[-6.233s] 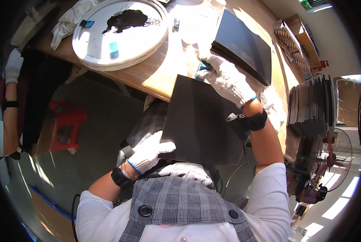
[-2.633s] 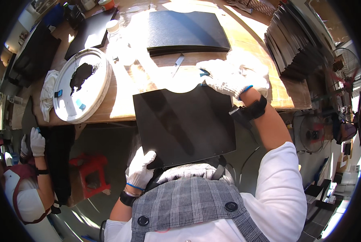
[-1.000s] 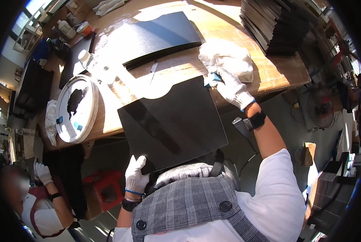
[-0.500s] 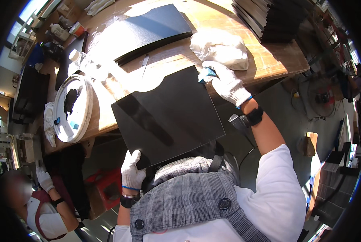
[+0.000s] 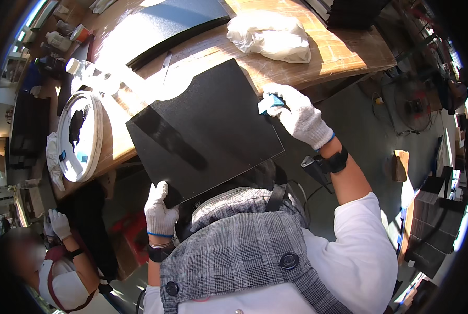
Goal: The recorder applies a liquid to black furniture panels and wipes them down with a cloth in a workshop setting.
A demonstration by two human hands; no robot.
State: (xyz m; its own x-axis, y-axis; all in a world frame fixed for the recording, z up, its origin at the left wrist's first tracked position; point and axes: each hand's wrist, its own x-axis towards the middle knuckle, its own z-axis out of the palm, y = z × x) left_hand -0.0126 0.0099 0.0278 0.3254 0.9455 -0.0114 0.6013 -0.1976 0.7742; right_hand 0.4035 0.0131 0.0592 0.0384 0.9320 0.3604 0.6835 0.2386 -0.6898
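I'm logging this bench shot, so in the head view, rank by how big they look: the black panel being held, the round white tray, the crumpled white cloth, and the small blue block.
1. Black panel, largest, though nearest the camera.
2. Round white tray, seen foreshortened near the rim.
3. Crumpled white cloth, close to the tray in apparent size, so this order is unsure.
4. Blue block in the right hand, smallest.

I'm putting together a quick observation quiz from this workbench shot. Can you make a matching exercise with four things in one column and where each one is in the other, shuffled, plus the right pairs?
Things:
1. black panel
2. small blue block
3. crumpled white cloth
4. round white tray

Places:
A. on the wooden table's far side, above the right hand
B. at the table's left end, smeared with dark paste
C. pinched in the right hand's fingers at the panel's right edge
D. propped against the table edge, its lower corner held by the left hand

Pairs: 1-D, 2-C, 3-A, 4-B
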